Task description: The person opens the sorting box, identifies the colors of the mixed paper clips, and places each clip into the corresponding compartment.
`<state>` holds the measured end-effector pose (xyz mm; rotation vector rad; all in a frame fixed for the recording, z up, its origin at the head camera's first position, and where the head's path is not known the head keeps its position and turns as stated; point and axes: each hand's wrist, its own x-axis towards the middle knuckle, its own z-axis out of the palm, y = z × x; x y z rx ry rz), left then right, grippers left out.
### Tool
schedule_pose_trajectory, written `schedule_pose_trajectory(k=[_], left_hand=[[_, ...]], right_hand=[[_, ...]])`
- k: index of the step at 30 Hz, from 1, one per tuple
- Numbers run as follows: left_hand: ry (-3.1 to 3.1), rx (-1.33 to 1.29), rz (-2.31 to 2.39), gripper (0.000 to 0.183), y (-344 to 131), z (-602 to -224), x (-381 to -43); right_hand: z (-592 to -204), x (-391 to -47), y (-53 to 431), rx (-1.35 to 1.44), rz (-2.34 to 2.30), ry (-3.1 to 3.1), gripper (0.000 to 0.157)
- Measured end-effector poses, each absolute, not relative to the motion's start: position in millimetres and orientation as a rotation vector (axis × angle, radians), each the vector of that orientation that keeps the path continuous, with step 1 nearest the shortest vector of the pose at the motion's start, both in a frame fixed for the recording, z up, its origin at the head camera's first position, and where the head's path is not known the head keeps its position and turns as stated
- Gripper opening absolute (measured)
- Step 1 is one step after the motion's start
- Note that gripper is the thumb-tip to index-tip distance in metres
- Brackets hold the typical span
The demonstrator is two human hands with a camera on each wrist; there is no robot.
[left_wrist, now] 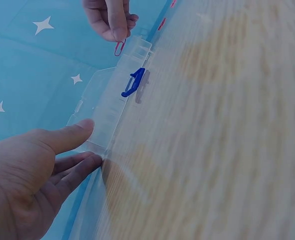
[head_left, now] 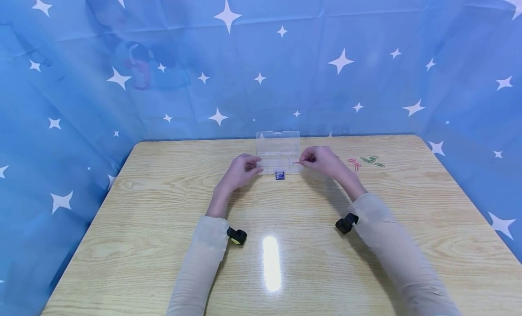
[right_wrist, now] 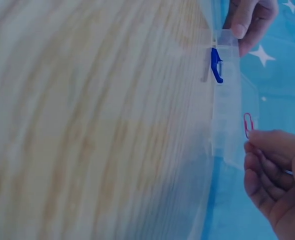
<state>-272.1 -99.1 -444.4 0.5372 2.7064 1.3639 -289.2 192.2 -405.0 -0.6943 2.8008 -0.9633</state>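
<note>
Red paper clip point(right_wrist: 248, 124): pinched by the right hand point(head_left: 324, 161), over the clear box's point(head_left: 277, 162) right end;
Left hand point(head_left: 241, 171): fingers loose, unclenched, right at the box's left end;
Head view: there, green clips point(head_left: 369, 159) on the table point(head_left: 163, 193), outside both wrist views;
Wrist views: slim looped wire, clearly; from the head, a mere sliver

I can't read a single word or number from here. The black wrist camera point(head_left: 239, 235) at the left sleeve point(head_left: 200, 261) carries a small yellow patch point(head_left: 235, 241), too tiny to make anything out on it. Low on the blue backdrop point(head_left: 261, 49), just above the table point(head_left: 122, 243), sit some faint marks point(head_left: 340, 129), too blurred to tell whether they are letters. White four-pointed stars point(head_left: 227, 16) are printed across that cloth.
</note>
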Motion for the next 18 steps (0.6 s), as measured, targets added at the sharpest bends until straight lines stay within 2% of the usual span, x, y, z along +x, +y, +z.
schedule_pose_trajectory(k=[18], left_hand=[[2.709, 0.544, 1.373, 0.038, -99.2, -444.5, -272.8]], right_hand=[[-406.7, -289.8, 187.1, -0.718, -0.941, 2.804, 0.006]])
